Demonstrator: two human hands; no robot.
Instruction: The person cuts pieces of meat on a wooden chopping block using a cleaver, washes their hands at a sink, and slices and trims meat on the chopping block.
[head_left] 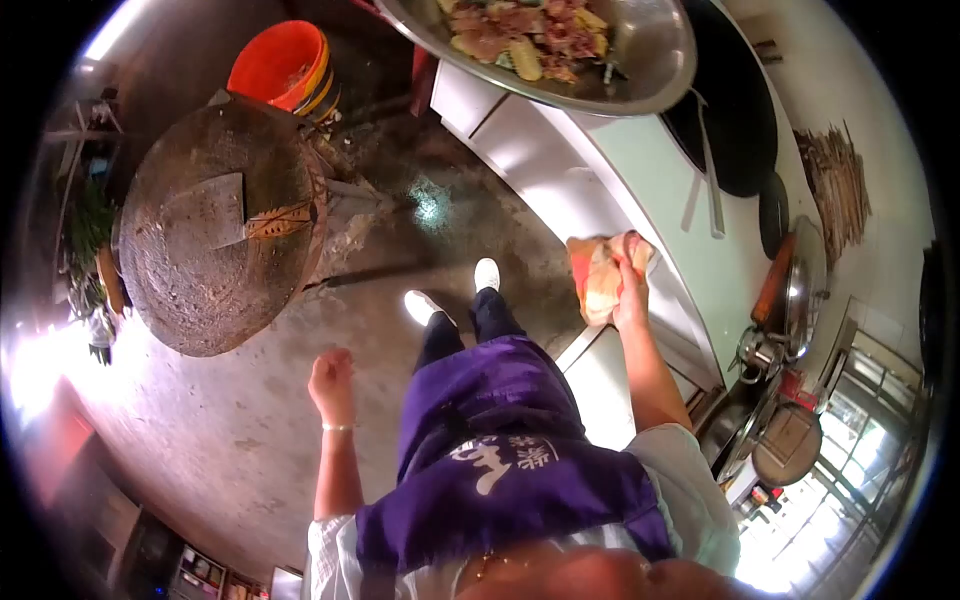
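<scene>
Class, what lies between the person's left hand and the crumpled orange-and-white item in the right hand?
In the head view, dark trouser legs lie between the left hand and the crumpled item, with floor showing on either side.

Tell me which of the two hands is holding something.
The right hand, by the pale counter: it grips a crumpled orange-and-white cloth, while the left hand shows nothing in it.

The right hand [631, 302] grips a crumpled orange-and-white cloth [595, 282] near the edge of the worktop [740, 270], while the left hand [332, 384] hangs curled above the floor [230, 430]. A metal bowl [652, 60] of chopped food [530, 40] sits beside a dark pan [740, 130]; a cleaver [215, 208] lies on a round chopping block [190, 295] near a red bucket [262, 72].
</scene>
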